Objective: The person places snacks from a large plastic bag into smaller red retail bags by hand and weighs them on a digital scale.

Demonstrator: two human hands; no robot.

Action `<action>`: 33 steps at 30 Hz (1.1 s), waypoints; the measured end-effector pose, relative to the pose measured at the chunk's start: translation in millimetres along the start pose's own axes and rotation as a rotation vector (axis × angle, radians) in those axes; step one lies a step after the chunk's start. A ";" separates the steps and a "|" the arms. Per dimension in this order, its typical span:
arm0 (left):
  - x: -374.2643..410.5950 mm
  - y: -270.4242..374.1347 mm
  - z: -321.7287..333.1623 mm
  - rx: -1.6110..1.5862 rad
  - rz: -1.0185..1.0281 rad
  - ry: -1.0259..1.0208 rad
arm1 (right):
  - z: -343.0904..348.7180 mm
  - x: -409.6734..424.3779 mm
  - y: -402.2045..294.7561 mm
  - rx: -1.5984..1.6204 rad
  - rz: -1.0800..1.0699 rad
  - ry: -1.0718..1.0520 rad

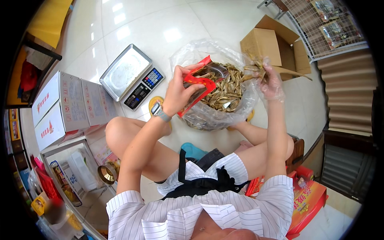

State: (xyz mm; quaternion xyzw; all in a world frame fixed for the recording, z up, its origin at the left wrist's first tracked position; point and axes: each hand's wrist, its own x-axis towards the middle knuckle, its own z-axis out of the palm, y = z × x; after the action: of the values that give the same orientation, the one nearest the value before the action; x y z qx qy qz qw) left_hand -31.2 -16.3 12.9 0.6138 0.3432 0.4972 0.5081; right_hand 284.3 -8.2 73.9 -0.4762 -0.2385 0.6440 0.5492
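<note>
My left hand [181,91] grips the upper edge of a red-trimmed packaging pouch [200,79], its mouth spread apart between thumb and fingers. Under it stands a large clear plastic bag [207,121], its rim folded down around a heap of small dried fish [232,88]. On the right, my right hand [271,79] wears a clear disposable glove and holds a few dried fish [253,68] above the bag's right rim. How full the pouch is cannot be told from this angle.
A digital weighing scale [127,75] with a steel pan rests on the floor at left. White cartons [75,105] stand beside it. An open cardboard box [264,45] sits at the upper right, near a wire rack [330,27]. A red gift box [309,207] lies lower right.
</note>
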 end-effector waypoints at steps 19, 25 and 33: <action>-1.0 4.3 8.5 0.042 0.040 -0.084 | 134.9 -17.1 -20.9 -1.483 -0.563 -0.568; 1.9 -2.4 6.3 -0.130 -0.107 0.009 | 132.8 -15.5 -6.7 -1.406 -0.788 -0.611; 1.8 0.2 11.2 -0.091 -0.095 0.009 | 127.2 -16.9 -10.9 -1.306 -0.670 -0.689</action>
State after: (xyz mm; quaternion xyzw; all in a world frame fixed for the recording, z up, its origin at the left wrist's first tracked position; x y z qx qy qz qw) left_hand -19.9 -17.8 13.6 0.5710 0.3511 0.4903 0.5570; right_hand 177.3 6.6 144.0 -0.3789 -0.8521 0.2865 0.2195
